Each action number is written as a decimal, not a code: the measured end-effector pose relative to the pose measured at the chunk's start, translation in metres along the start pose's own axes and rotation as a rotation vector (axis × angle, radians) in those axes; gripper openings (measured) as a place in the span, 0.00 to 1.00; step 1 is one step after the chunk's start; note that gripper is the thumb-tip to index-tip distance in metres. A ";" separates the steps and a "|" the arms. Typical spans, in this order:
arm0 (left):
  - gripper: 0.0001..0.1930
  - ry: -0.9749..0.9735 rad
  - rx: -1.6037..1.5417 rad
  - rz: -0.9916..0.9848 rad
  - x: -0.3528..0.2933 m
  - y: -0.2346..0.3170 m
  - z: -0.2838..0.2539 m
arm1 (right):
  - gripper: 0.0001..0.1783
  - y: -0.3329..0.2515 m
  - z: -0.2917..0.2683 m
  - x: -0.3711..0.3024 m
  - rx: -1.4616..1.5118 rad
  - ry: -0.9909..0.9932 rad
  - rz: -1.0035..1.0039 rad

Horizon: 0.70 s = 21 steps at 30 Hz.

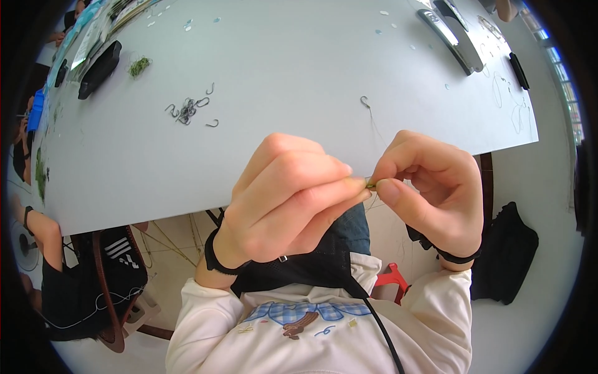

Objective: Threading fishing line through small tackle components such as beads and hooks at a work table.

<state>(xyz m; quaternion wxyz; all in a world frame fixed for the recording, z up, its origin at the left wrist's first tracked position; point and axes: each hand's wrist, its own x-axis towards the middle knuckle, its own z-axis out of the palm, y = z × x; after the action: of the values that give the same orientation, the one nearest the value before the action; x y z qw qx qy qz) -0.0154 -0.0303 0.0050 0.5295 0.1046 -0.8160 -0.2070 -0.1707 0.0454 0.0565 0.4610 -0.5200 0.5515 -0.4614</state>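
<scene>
Both my hands are raised just off the table's near edge with their fingertips almost meeting. The fingers of my left hand (pixel 289 199) pinch together at a tiny green strand (pixel 370 185). Thumb and forefinger of my right hand (pixel 439 193) close on the same strand from the other side. Most of it is hidden by the fingertips. Beyond them lies a single fish hook (pixel 365 101), with a thin line trailing from it toward my hands. Farther left, a small pile of dark fish hooks (pixel 187 111) rests on the white table (pixel 280 68), a few loose beside it.
A large silver and black stapler (pixel 458 40) stands at the far right. Thin loops of line (pixel 518 115) lie near the right edge. A green thread tangle (pixel 139 67) and a black case (pixel 101 70) sit far left. Another person's arm (pixel 45 227) is at the left.
</scene>
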 end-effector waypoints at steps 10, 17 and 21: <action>0.09 0.004 0.011 0.013 -0.001 0.000 -0.001 | 0.02 0.001 0.001 0.000 -0.019 -0.002 -0.011; 0.09 0.000 0.004 0.019 -0.001 -0.001 0.000 | 0.02 0.001 0.000 -0.001 -0.063 -0.010 -0.049; 0.10 -0.007 0.005 0.014 0.001 0.000 0.000 | 0.03 0.001 0.000 -0.002 -0.085 0.006 -0.107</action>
<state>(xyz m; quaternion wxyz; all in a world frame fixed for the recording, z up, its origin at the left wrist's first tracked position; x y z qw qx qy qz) -0.0153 -0.0307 0.0056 0.5278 0.0994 -0.8191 -0.2015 -0.1707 0.0477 0.0555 0.4117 -0.5664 0.5434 -0.4630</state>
